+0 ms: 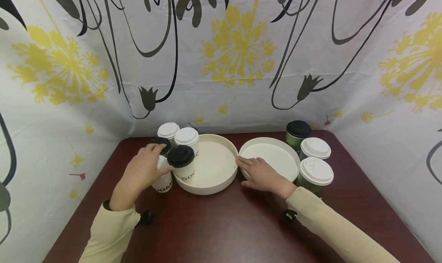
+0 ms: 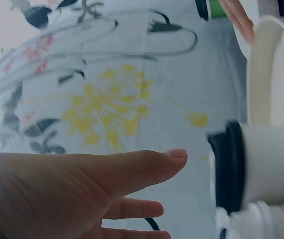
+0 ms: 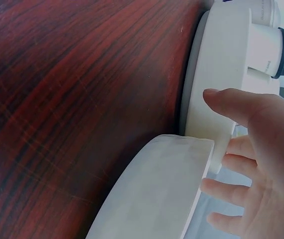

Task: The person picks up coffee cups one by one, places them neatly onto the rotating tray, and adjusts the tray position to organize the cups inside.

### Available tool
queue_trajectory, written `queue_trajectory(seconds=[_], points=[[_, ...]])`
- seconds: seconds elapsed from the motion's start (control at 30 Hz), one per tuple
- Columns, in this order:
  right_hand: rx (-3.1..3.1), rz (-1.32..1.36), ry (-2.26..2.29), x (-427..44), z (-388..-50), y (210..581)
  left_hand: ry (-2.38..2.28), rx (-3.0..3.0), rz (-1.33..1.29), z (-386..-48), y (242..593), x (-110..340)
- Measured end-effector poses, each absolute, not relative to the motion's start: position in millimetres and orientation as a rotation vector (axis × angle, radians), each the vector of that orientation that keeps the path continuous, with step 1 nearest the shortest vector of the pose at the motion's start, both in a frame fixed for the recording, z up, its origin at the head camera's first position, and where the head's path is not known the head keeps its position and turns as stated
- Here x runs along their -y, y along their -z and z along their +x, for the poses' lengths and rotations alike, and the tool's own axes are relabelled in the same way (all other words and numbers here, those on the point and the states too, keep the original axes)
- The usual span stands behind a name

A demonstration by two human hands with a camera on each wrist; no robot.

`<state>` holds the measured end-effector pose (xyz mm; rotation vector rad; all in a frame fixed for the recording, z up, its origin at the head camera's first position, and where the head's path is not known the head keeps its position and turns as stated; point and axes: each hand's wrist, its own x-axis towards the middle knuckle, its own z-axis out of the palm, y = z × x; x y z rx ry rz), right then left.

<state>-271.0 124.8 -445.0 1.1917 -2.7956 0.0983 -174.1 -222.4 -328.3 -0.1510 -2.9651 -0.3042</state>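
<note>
- Left hand (image 1: 143, 169), left of centre: thumb stretched out, fingers apart and loosely bent, gripping nothing; poised over the left cup cluster. In the left wrist view, its thumb stands clear of the nearest black lid.
- Right hand (image 1: 262, 176), right of centre: fingers extended and spread, gripping nothing; fingertips at the meeting rims of the two trays. Exact contact cannot be told.
- Cream round tray (image 1: 215, 165), centre: shallow, straight-walled.
- White round tray (image 1: 269, 151), right of centre: shallow, its near rim partly behind the right hand.
- Black-lidded white cup (image 1: 182, 169), left of centre: upright, dark lettering, overlapping the cream tray's left side.
- White cup (image 1: 163, 184), lower left of that: lettered, partly hidden by the left hand.
- White-lidded cups (image 1: 168, 130), behind: two.
- Green cups (image 1: 293, 141), right: one black lid, two white; upright.
- Table (image 1: 207, 232), lower frame: dark red-brown.
</note>
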Motion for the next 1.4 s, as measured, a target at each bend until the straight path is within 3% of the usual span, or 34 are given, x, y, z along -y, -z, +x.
queue_trajectory(seconds=[0.77,1.4], points=[[2.801,1.198,-0.126,-124.7,-269.6,446.3,0.397,3.119,0.022,-197.4,367.7,248.8],[2.810,1.184,-0.125,-124.0,-267.7,446.3,0.403,3.090,0.019,-195.0,368.6,251.2]])
